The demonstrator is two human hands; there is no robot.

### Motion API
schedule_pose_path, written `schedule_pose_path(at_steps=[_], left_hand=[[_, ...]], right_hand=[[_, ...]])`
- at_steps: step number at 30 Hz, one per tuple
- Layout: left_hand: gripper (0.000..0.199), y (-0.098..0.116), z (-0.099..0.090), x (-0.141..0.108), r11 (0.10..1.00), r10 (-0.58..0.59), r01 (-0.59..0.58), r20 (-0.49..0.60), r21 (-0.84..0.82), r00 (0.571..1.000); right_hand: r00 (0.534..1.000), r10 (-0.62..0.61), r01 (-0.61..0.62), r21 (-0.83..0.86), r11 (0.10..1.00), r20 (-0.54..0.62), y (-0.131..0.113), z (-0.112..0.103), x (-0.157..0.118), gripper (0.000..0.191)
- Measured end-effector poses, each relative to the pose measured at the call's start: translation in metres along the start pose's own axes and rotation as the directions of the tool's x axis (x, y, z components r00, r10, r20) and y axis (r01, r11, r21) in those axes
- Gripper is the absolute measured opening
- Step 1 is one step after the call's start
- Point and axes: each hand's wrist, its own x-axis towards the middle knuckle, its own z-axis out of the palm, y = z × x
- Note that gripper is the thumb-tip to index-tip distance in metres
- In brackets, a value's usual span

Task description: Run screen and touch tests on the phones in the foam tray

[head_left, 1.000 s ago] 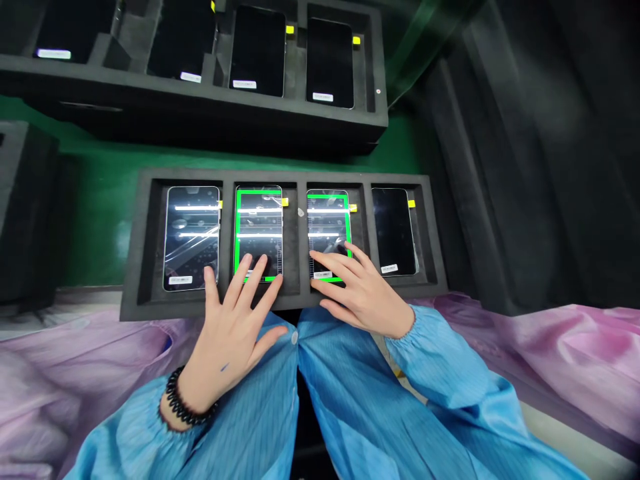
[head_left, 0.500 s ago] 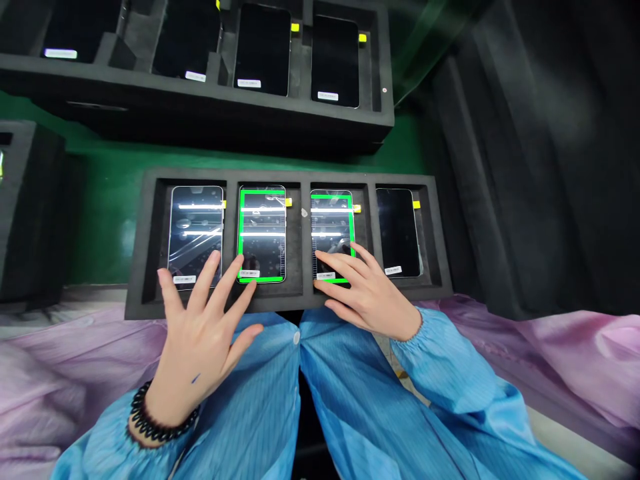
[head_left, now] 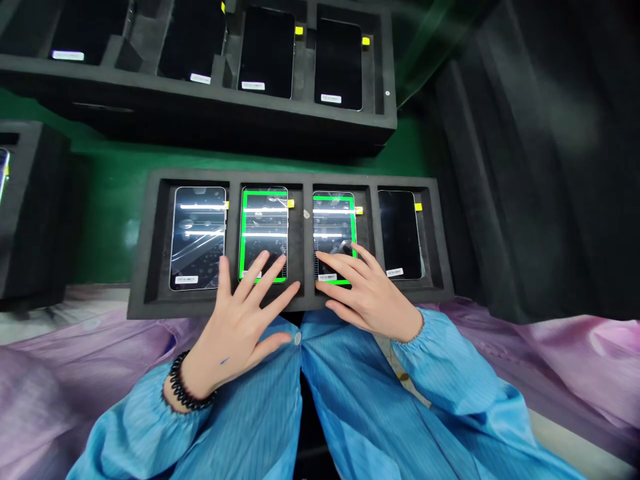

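Observation:
My left hand (head_left: pixel 240 327) is spread, palm down, with fingertips over the lower part of the second phone (head_left: pixel 263 230), whose screen shows a green border. My right hand (head_left: pixel 367 291) has its fingers apart over the lower part of the third phone (head_left: pixel 333 230), also green-bordered. Neither hand grips anything. Both phones lie in slots of a black foam tray (head_left: pixel 295 179). In the same tray, a phone with a dark, reflective screen (head_left: pixel 199 233) fills the leftmost slot, and another dark phone (head_left: pixel 400 233) the rightmost. White labels and yellow tabs mark the phones.
Beyond the tray, a larger black foam tray (head_left: pixel 300 110) holds several dark phones on the green surface (head_left: pixel 115 200). Another black foam block (head_left: pixel 35 213) stands at the left. Dark fabric (head_left: pixel 540 167) hangs at the right.
My left hand has moved right, from between the first and second phones to over the second phone's lower part. My right hand remains over the third phone.

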Motion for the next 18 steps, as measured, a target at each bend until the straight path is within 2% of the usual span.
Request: schedule_pose_path(at_steps=[5, 9, 12, 16, 18], left_hand=[[0.056, -0.012, -0.008, -0.004, 0.998, -0.055, 0.055, -0.027, -0.006, 0.998], [0.053, -0.02, -0.012, 0.0, 1.0, -0.026, 0.026, 0.009, 0.013, 1.0], [0.049, -0.031, -0.017, 0.01, 1.0, -0.004, 0.002, 0.053, 0.028, 0.999], [0.044, -0.05, -0.024, 0.029, 0.995, 0.092, -0.095, 0.075, 0.039, 0.993], [0.043, -0.056, -0.027, 0.039, 0.995, 0.084, -0.088, 0.088, 0.045, 0.993]], right_hand=[[1.0, -0.006, 0.006, 0.002, 1.0, -0.005, 0.001, -0.001, -0.001, 0.026], [1.0, -0.021, 0.021, 0.02, 1.0, 0.019, 0.004, -0.003, 0.001, 0.026], [0.999, -0.048, 0.048, 0.033, 0.998, 0.018, 0.012, -0.005, 0.007, 0.026], [0.999, -0.039, 0.039, 0.027, 0.999, 0.023, 0.028, -0.009, 0.02, 0.026], [0.999, -0.03, 0.029, 0.022, 0.999, 0.033, 0.035, -0.01, 0.027, 0.027]])
